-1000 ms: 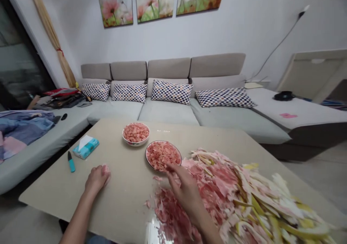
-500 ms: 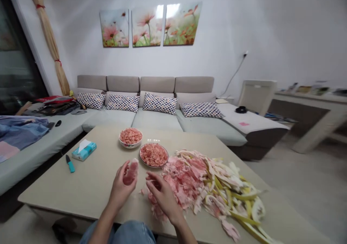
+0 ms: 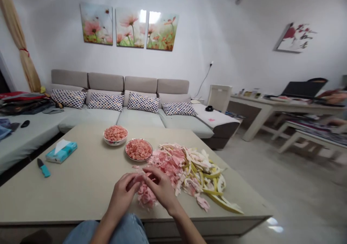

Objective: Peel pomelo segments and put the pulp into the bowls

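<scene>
As the left hand (image 3: 120, 195) and right hand (image 3: 159, 188) close in a narrow pinch on a soft pink pomelo scrap (image 3: 137, 180), they stay just before the long pink-and-yellow heap of pomelo peel (image 3: 187, 168), gentle fingertips keeping the fragile piece whole.

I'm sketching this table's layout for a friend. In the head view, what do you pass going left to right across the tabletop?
Teal-handled knife, tissue box, white bowl of pink pulp, plate of pink pulp, heap of citrus peel
</scene>
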